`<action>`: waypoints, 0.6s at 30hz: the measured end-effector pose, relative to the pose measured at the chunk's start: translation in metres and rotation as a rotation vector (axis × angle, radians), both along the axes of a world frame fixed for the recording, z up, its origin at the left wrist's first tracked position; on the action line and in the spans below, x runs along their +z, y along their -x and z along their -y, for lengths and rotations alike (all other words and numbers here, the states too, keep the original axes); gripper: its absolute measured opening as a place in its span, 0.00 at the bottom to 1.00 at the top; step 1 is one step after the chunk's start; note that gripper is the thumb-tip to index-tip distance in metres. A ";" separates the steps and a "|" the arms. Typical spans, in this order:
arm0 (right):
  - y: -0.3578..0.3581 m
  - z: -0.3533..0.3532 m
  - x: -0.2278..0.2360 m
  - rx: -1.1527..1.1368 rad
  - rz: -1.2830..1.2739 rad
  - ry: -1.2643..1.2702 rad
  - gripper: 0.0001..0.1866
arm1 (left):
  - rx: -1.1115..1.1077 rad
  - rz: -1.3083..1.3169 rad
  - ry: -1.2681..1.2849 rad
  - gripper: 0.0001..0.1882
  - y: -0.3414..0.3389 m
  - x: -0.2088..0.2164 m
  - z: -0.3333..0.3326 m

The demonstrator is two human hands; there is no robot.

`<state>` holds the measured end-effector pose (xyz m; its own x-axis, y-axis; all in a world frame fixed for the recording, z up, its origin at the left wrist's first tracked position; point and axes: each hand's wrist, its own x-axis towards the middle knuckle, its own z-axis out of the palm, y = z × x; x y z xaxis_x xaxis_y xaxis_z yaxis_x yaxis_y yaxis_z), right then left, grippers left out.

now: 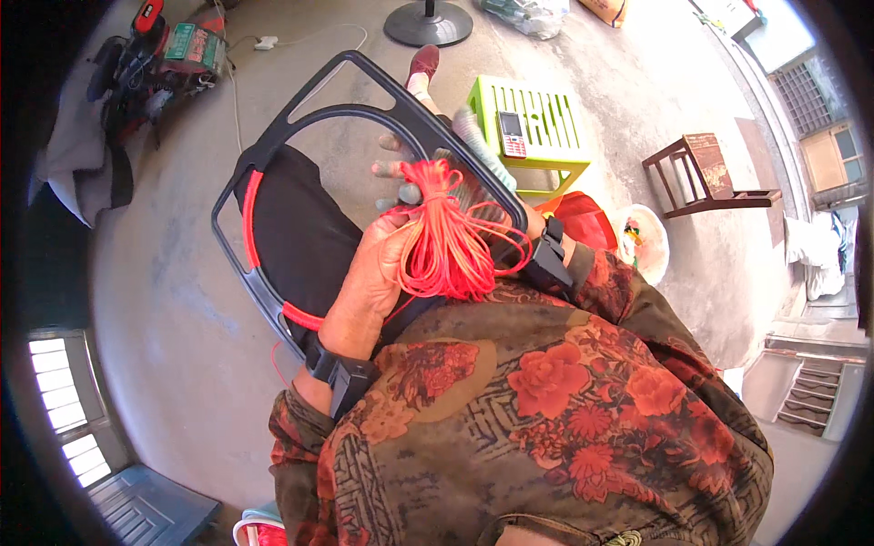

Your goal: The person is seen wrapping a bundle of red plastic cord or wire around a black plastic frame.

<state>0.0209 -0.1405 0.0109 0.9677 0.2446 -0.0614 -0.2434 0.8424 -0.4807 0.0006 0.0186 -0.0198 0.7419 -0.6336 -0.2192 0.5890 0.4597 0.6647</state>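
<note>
My bare left hand (371,264) is closed on a looped hank of red-orange cord (449,244), held before my chest. My right hand (473,168), in a grey striped glove, wraps round the right bar of a black plastic frame (350,59); several of its fingertips show inside the frame opening, near the top of the hank. Part of the right palm is hidden by the bar and the cord. The frame leans over my lap, with red cord wound tightly along two stretches of its left and lower edge. A loose strand hangs by my left wrist.
A lime-green plastic stool (537,118) carries a mobile phone (512,134). Right of it stand a white bucket (651,241), a red bag (583,218) and a small wooden chair (706,173). A round black stand base (428,25) is ahead; machinery (173,73) sits far left.
</note>
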 end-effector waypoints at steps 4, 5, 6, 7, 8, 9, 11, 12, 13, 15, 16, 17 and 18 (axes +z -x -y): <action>0.003 0.024 0.016 0.320 0.176 0.227 0.33 | 0.063 0.032 -0.080 0.11 0.000 0.002 0.003; -0.001 0.029 0.019 0.322 0.161 0.394 0.32 | 0.063 0.024 -0.126 0.10 0.000 0.005 0.004; -0.017 0.045 -0.007 0.329 0.112 0.530 0.32 | 0.062 0.026 -0.127 0.10 0.000 0.005 0.004; -0.020 0.049 -0.003 0.381 0.142 0.731 0.28 | 0.081 0.035 -0.160 0.09 0.000 0.003 0.003; -0.021 0.052 0.002 0.430 0.172 0.933 0.25 | 0.100 0.044 -0.192 0.08 0.000 0.002 0.002; -0.015 0.053 0.008 0.399 0.200 1.106 0.21 | 0.101 0.042 -0.190 0.08 -0.001 0.001 0.001; -0.004 0.056 0.008 0.344 0.281 1.413 0.19 | 0.107 0.097 -0.247 0.07 -0.001 0.000 -0.001; -0.001 0.057 0.006 0.342 0.277 1.414 0.19 | 0.103 0.096 -0.245 0.07 -0.001 0.000 0.000; 0.003 0.059 0.003 0.285 0.231 1.424 0.19 | 0.077 0.080 -0.227 0.07 -0.001 0.001 0.001; 0.003 0.061 -0.008 0.200 0.144 1.165 0.19 | 0.051 0.066 -0.208 0.07 -0.002 0.003 0.001; 0.006 0.062 -0.014 0.200 0.145 1.166 0.19 | 0.048 0.087 -0.157 0.07 -0.003 0.006 0.001; 0.012 0.062 -0.019 0.228 -0.072 0.736 0.18 | 0.046 0.108 -0.107 0.08 -0.003 0.009 0.001; 0.016 0.061 -0.024 0.246 -0.278 0.297 0.17 | 0.046 0.107 -0.110 0.08 -0.002 0.014 0.003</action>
